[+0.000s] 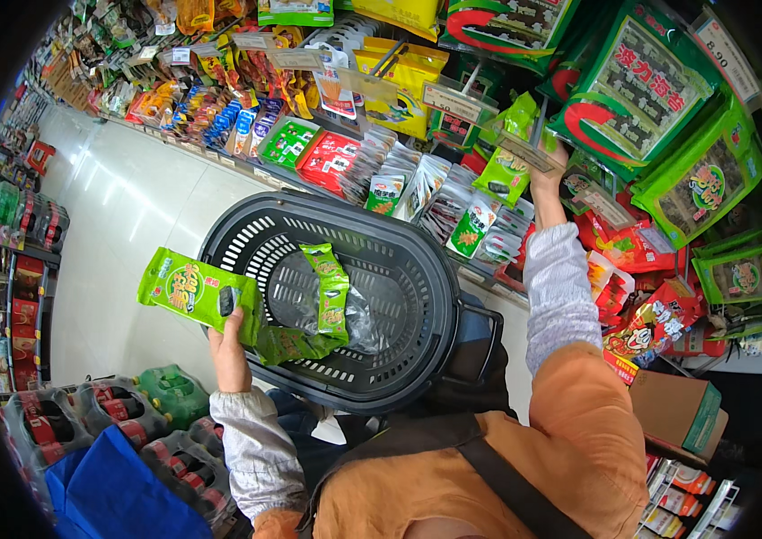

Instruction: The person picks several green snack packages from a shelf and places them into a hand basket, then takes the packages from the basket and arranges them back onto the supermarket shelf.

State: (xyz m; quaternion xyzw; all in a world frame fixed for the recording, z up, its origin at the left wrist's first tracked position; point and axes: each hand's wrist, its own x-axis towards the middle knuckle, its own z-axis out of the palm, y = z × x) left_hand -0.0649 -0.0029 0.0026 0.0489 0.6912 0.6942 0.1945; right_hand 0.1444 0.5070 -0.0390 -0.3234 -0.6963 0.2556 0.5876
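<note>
My left hand (229, 347) grips a green seaweed snack packet (192, 290) at the near left rim of a dark grey plastic shopping basket (421, 236). A linked strip of green snack packets (332, 303) hangs down into the basket and bends back towards the held packet. Clear plastic wrap (364, 323) lies on the basket floor. My right hand (549, 165) reaches up to a shelf hook, behind a price tag holder (527, 151), beside hanging green snack packets (505, 176). The tag partly hides its fingers, so what it holds is unclear.
Boxes of small snack packets (330, 158) line the shelf beyond the basket. Large green seaweed bags (650, 87) hang at upper right. Shrink-wrapped bottles (111, 404) and a blue bag (125, 485) are at lower left. A cardboard box (667, 407) stands at right.
</note>
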